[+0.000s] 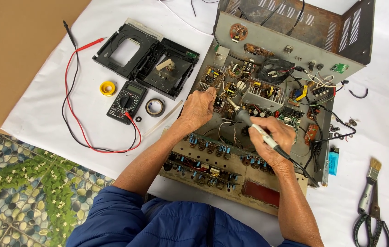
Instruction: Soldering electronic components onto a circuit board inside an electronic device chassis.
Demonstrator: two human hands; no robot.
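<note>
An opened electronics chassis (231,34) full of circuit boards lies on a white sheet. My right hand (274,142) grips a soldering iron (249,121) like a pen, its tip pointing up-left at a small board near the middle of the chassis. My left hand (198,107) rests on the boards just left of that tip, fingers pinched at a component or a thin wire; what it pinches is too small to tell. A row of blue and brown capacitors (213,147) runs along the front board below both hands.
A black multimeter (127,101) with red and black leads, a yellow tape roll (107,88), a dark tape roll (154,107) and a black plastic drive frame (146,57) lie to the left. A blue lighter (333,161), brush (371,183) and pliers (370,224) lie right.
</note>
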